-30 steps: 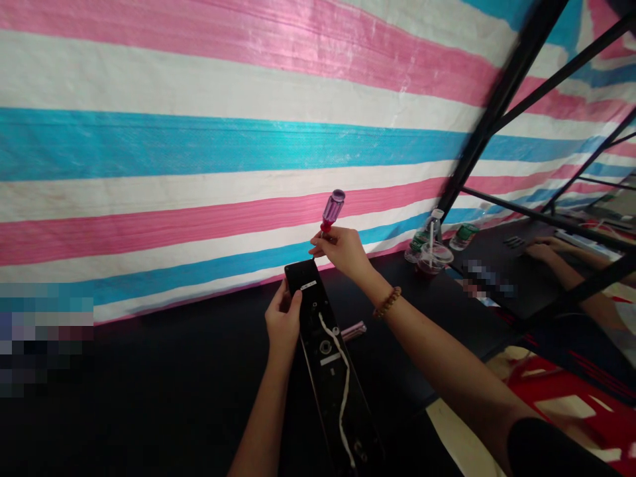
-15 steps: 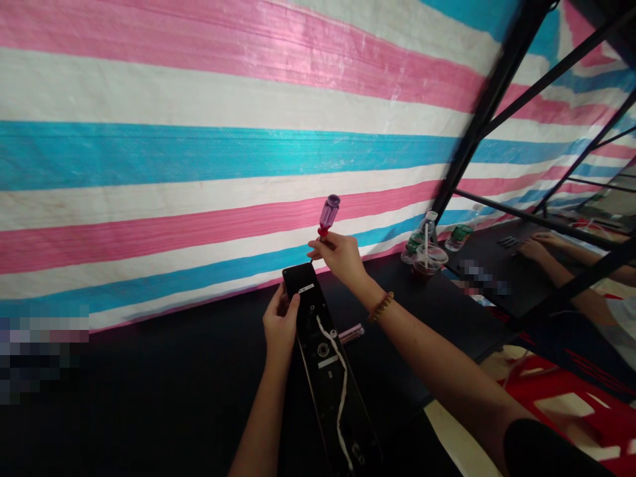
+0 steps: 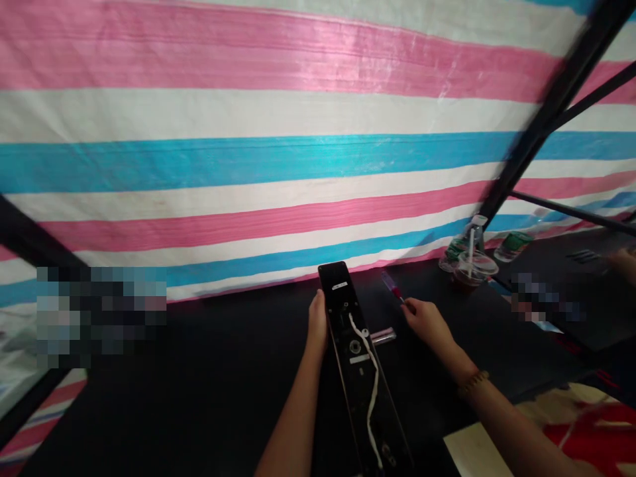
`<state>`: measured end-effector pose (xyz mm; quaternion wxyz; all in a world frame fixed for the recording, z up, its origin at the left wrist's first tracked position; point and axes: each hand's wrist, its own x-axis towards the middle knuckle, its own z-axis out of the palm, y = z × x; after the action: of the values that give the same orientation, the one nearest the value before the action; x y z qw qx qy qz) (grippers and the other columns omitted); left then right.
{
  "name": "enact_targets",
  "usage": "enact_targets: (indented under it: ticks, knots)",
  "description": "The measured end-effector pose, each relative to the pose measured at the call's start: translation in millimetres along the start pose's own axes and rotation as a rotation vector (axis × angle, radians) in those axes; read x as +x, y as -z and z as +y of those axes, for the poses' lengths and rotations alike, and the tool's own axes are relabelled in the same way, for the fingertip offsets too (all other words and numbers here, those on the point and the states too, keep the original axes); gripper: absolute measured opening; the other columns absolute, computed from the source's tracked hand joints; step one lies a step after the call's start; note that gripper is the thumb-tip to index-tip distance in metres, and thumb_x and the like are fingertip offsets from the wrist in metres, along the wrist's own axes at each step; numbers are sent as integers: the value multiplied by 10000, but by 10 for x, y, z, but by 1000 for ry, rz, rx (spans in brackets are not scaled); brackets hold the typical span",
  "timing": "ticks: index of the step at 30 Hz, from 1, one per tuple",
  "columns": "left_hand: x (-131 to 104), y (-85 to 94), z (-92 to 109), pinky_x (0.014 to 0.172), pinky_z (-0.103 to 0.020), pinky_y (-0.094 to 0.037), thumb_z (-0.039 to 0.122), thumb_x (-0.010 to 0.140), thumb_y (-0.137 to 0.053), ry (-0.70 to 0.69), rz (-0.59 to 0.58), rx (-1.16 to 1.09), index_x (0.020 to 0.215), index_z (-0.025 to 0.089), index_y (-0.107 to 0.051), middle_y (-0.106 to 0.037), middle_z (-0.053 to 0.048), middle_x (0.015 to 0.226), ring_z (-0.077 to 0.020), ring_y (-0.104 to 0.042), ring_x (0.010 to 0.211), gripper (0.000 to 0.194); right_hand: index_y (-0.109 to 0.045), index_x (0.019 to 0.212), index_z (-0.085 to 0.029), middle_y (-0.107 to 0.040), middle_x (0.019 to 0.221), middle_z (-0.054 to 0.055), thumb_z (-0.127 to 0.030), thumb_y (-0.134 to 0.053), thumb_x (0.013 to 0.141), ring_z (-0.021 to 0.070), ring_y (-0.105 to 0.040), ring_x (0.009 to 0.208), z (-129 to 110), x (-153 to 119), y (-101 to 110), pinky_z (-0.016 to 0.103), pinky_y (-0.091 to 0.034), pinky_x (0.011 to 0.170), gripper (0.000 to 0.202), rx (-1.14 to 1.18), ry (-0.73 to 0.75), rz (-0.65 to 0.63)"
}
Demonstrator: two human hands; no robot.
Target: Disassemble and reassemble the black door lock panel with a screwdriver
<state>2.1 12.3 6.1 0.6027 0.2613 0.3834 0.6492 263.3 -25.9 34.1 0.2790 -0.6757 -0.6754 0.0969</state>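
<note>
A long black door lock panel (image 3: pixel 365 384) stands tilted before me, its back side towards me. A white cable (image 3: pixel 373 391) runs down its face, past a round fitting and pale labels. My left hand (image 3: pixel 318 321) grips the panel's upper left edge; some of its fingers are hidden behind it. To the right of the panel, my right hand (image 3: pixel 428 323) is closed on the shaft of a screwdriver (image 3: pixel 391 285) with a clear purple handle and red collar. The handle points up and left, apart from the panel. A pinkish clear object (image 3: pixel 383 336) lies beside the panel's right edge.
The black table (image 3: pixel 223 371) meets a striped tarpaulin (image 3: pixel 298 159). Bottles and a lidded cup with a straw (image 3: pixel 474 265) stand at the right, near a black metal frame post (image 3: pixel 541 119). Another person's hand (image 3: pixel 623 265) shows at the far right.
My right hand has moved the screwdriver away from the panel's top, down and right, tilting its handle leftward. My left hand still holds the panel's edge. The view has turned left.
</note>
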Motion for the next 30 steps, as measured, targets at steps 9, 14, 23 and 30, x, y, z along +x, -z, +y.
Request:
enact_targets:
  ticks: [9,14,23,30]
  knots:
    - [-66,-24,42,701,-343,-539,747,725,-661,138,-10,-201,931,169,-690,-727,-48,770,-219,-698,701,614,-698,886,-185,-634,914,100,-372,-558,948,198,-622,689,15,23,-145,296,-395,619,242,-206,-49,30]
    - [112,-190,142,782,-373,-554,672,826,-598,199,-71,-287,989,142,-714,-745,-78,808,-235,-712,731,566,-725,934,-175,-708,895,106,-472,-562,906,238,-646,795,-697,463,-375,351,-487,766,340,515,128,67]
    - [124,-256,100,1061,-430,-469,681,878,-522,239,-169,-352,1195,105,-706,-734,-164,1178,-338,-644,1188,682,-748,981,-154,-758,853,63,-789,-579,778,247,-705,833,-1170,503,-913,333,-535,773,687,1320,-233,-338]
    - [147,-234,67,1076,-431,-460,662,883,-530,266,-209,-403,1184,97,-714,-744,-152,1158,-321,-661,1164,665,-742,1001,-151,-768,895,77,-769,-575,796,254,-719,862,-1169,418,-935,331,-549,783,672,1363,-299,-360]
